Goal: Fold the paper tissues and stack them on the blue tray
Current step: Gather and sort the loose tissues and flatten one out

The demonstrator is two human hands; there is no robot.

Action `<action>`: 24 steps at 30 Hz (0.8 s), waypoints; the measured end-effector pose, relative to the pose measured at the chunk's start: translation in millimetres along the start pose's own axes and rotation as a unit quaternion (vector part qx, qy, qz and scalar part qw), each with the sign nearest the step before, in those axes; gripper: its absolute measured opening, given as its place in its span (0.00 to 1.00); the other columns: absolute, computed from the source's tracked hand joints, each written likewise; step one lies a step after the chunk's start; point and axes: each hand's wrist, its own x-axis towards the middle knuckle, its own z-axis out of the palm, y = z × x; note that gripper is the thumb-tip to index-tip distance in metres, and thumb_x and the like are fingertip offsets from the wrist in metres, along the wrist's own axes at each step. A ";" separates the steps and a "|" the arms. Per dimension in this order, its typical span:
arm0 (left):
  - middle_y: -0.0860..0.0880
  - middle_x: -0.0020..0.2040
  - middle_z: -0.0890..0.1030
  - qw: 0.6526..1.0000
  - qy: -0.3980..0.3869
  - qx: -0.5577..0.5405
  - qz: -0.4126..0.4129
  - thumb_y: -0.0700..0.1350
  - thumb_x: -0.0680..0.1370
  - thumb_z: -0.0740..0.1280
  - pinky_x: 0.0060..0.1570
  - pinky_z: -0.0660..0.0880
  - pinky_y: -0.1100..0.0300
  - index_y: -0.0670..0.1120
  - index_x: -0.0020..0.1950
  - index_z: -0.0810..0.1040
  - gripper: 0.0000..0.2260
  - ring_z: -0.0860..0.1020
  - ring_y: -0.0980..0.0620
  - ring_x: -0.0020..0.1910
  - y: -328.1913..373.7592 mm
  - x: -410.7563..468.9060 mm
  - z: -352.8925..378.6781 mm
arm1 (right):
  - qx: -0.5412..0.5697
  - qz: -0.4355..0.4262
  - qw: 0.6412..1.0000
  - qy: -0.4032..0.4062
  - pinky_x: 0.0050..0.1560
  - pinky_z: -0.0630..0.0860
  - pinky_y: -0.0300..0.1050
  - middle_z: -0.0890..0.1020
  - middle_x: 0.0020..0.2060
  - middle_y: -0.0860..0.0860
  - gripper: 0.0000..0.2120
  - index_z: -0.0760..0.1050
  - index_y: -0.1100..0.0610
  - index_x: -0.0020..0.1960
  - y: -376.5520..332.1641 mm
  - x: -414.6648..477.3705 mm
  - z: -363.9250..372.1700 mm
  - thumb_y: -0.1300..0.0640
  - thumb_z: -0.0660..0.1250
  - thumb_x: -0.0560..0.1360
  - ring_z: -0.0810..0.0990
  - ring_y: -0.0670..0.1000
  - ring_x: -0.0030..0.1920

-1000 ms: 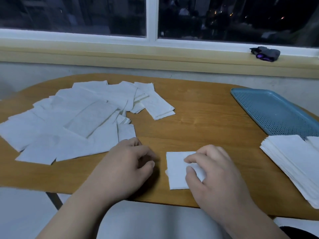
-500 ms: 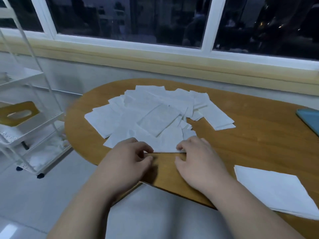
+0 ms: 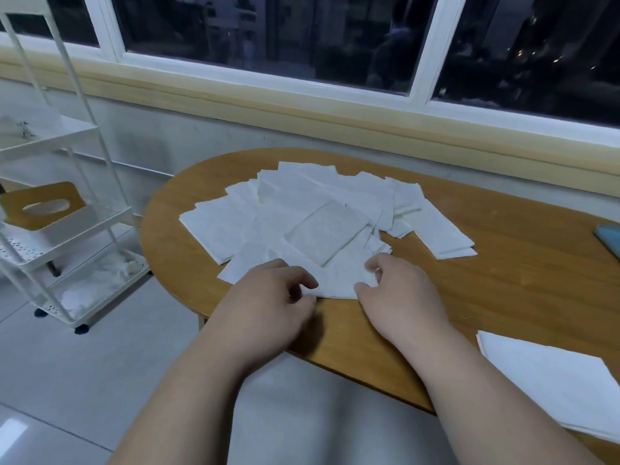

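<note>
The right hand (image 3: 396, 293) pinches the nearest tissue (image 3: 335, 283) by its corner; the left hand (image 3: 271, 297) has a curled grip at its near edge, hold unclear. Peel only that sheet toward the grips; the blue tray (image 3: 608, 237) sits well right.

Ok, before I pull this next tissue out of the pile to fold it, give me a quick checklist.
1. Grip by the right hand, pinching the nearest tissue: ok.
2. Grip by the left hand on that tissue's edge: cannot tell; its fingers curl there.
3. Only one sheet taken: cannot tell.
4. Bare table beside the pile for folding: ok.
5. The folded stack lying flat by your right arm: ok.
6. The blue tray within reach: cannot tell; only its corner shows.
</note>
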 end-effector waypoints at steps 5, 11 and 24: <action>0.61 0.46 0.75 1.000 0.000 0.000 0.004 0.54 0.78 0.66 0.40 0.67 0.70 0.59 0.55 0.81 0.08 0.74 0.67 0.46 2.9 1.8 2.7 | 0.086 0.009 0.996 0.011 0.47 0.73 0.41 0.79 0.49 0.46 0.17 0.77 0.50 0.63 0.8 2.4 1.6 0.60 0.63 0.76 0.77 0.48 0.51; 0.61 0.47 0.75 1.000 0.003 -0.011 0.010 0.52 0.78 0.65 0.39 0.68 0.71 0.59 0.54 0.81 0.07 0.72 0.70 0.48 4.4 2.2 3.5 | 0.195 0.010 0.978 0.068 0.33 0.68 0.31 0.77 0.40 0.45 0.13 0.79 0.46 0.54 6.1 -13.8 -20.7 0.61 0.67 0.75 0.76 0.43 0.38; 0.65 0.63 0.71 0.994 -0.063 -0.053 0.073 0.56 0.77 0.66 0.66 0.71 0.58 0.64 0.69 0.71 0.20 0.70 0.63 0.66 50.3 -1.1 42.4 | 0.282 -0.048 0.947 0.143 0.39 0.71 0.29 0.78 0.43 0.44 0.23 0.82 0.44 0.43 73.7 -87.9 -66.5 0.74 0.68 0.73 0.77 0.46 0.42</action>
